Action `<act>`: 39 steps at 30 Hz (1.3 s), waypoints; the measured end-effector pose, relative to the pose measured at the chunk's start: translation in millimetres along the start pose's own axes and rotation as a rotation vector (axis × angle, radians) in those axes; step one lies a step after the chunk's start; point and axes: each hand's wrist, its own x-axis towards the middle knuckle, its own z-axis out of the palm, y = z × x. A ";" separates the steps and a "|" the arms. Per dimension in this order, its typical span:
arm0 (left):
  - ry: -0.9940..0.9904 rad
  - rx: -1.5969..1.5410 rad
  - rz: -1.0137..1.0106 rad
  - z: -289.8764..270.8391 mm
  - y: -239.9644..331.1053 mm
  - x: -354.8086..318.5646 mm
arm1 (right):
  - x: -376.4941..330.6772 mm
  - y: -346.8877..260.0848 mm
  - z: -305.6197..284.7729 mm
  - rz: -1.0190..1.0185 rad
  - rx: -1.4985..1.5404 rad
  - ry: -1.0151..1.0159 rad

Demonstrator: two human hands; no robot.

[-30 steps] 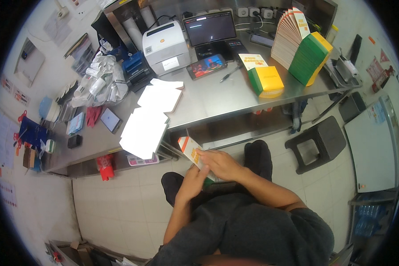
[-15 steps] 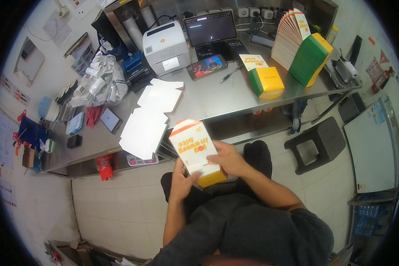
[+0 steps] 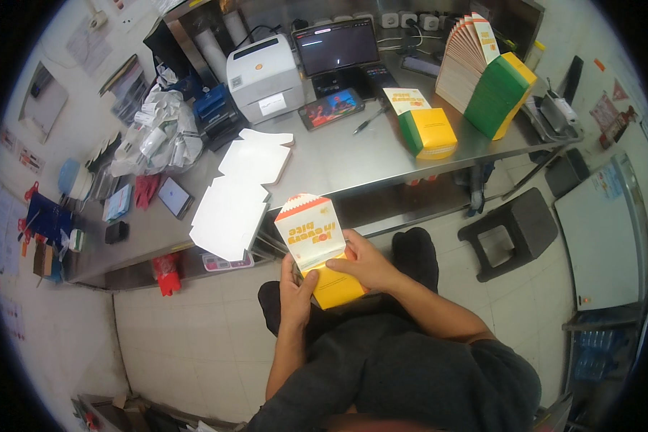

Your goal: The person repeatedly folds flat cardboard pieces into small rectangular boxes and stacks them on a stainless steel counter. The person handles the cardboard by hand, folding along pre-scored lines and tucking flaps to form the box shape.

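Observation:
Over my lap I hold a folding cardboard food box (image 3: 311,229), with a white printed panel standing up at the back and a yellow panel at the front. Its far edge has a red-and-white zigzag trim. My left hand (image 3: 295,291) grips the left side, thumb on the yellow part. My right hand (image 3: 361,263) clasps the right side, its thumb lying near the crease between white and yellow. Fingers underneath are hidden. Ahead on the steel table lie white die-cut cardboard blanks (image 3: 230,209).
A folded green-and-yellow box (image 3: 430,133) sits at the table's right, before a stack of similar cartons (image 3: 497,101). A label printer (image 3: 265,75), a tablet (image 3: 338,50) and a phone playing video (image 3: 332,109) stand behind. A dark stool (image 3: 511,234) is on the floor right.
The yellow panel has come into fuller view below the white one, and a crease now shows between them. My right thumb has moved down from the white panel to the yellow.

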 end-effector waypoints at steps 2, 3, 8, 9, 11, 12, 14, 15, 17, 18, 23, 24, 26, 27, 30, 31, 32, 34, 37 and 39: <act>-0.055 0.032 -0.103 -0.4 8.1 -2.7 | 4.3 -14.9 -11.2 -0.042 0.053 0.026; -0.080 0.027 -0.174 0.4 11.1 -1.9 | 7.0 -27.4 -20.6 -0.022 0.103 0.066; -0.130 0.109 -0.091 0.0 21.5 -3.2 | 26.1 -154.8 -114.4 -0.393 -0.094 0.350; -0.120 0.121 -0.102 -0.2 21.5 -2.9 | 30.5 -183.1 -134.4 -0.388 -0.146 0.426; -0.110 0.130 -0.100 -1.4 20.3 -2.5 | 38.7 -227.8 -170.3 -0.386 -0.165 0.386; -0.113 0.135 -0.098 -1.6 18.7 -1.8 | 45.8 -239.0 -184.3 -0.317 -0.194 0.477; -0.109 0.138 -0.094 -2.0 15.2 -0.6 | 60.7 -246.7 -208.6 -0.214 -0.297 0.576; -0.122 0.135 -0.095 -2.5 13.8 -0.7 | 70.3 -244.5 -217.9 -0.165 -0.376 0.608; -0.134 0.137 -0.125 -3.8 11.7 -0.4 | 91.6 -237.6 -232.6 -0.108 -0.653 0.701; -0.130 0.147 -0.131 -4.5 10.8 -1.0 | 100.0 -231.7 -238.1 -0.094 -0.848 0.759; -0.115 0.151 -0.127 -10.1 9.7 -4.2 | 118.9 -217.3 -256.7 -0.049 -1.240 0.808; -0.112 0.151 -0.113 -11.6 9.8 -4.3 | 120.3 -218.2 -259.2 -0.067 -1.311 0.738; -0.090 0.166 -0.117 -14.6 10.5 -3.6 | 122.2 -221.9 -264.3 -0.109 -1.466 0.594; -0.078 0.169 -0.130 -15.7 10.8 -3.4 | 122.8 -222.8 -266.6 -0.091 -1.393 0.599; -0.081 0.186 -0.167 -16.6 11.9 -0.4 | 123.8 -222.4 -271.5 -0.060 -1.244 0.616; -0.095 0.184 -0.163 -15.6 12.3 0.3 | 123.8 -221.2 -271.7 -0.071 -1.236 0.620; -0.100 0.186 -0.165 -14.5 12.9 1.3 | 123.4 -218.4 -270.5 -0.086 -1.238 0.636; -0.115 0.189 -0.169 -11.1 13.6 2.7 | 122.5 -208.7 -262.8 -0.214 -1.302 0.773; -0.143 0.191 -0.172 -5.7 13.5 5.0 | 125.5 -197.7 -242.6 -0.248 -1.383 0.908; -0.161 0.190 -0.171 -3.1 12.3 6.0 | 124.9 -193.0 -228.5 -0.261 -1.450 0.895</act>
